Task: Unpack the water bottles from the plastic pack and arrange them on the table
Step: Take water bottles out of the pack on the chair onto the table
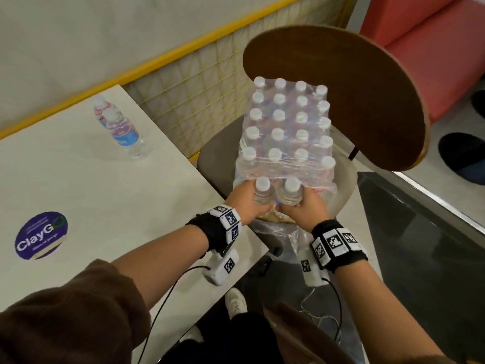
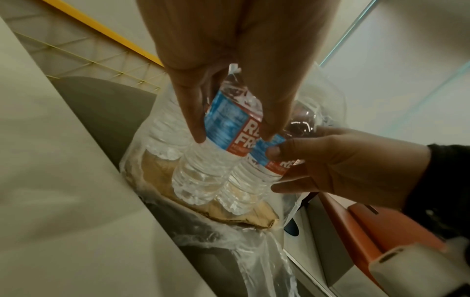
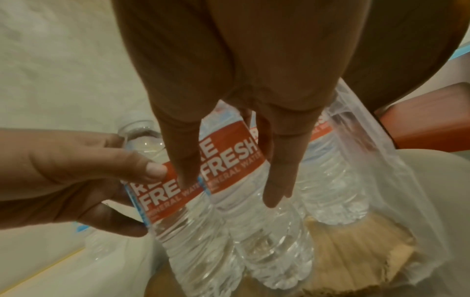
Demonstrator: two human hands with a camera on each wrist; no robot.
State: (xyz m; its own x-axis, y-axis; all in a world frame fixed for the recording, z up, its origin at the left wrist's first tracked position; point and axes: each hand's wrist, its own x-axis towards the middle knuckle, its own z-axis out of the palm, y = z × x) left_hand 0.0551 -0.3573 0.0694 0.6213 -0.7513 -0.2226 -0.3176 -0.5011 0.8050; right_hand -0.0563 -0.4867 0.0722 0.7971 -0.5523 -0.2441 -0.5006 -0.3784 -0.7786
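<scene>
A shrink-wrapped pack of water bottles (image 1: 286, 132) with white caps stands on a chair seat (image 1: 345, 179), its plastic torn open at the near end. There my left hand (image 1: 256, 203) grips one clear bottle (image 1: 263, 191) with a red and blue label, and my right hand (image 1: 301, 206) grips the bottle beside it (image 1: 291, 191). In the left wrist view my left hand (image 2: 234, 138) wraps its bottle (image 2: 223, 128) at the label. The right wrist view shows my right hand (image 3: 229, 191) around its bottle (image 3: 229, 160). Two bottles (image 1: 123, 130) stand on the table (image 1: 91, 193).
The chair's brown wooden back (image 1: 341, 95) rises behind the pack. A cardboard sheet (image 3: 356, 251) lies under the bottles and loose plastic (image 1: 286, 235) hangs off the seat. A purple round sticker (image 1: 40, 235) sits on the table. A yellow-edged mesh rail (image 1: 183, 82) borders the table's far side.
</scene>
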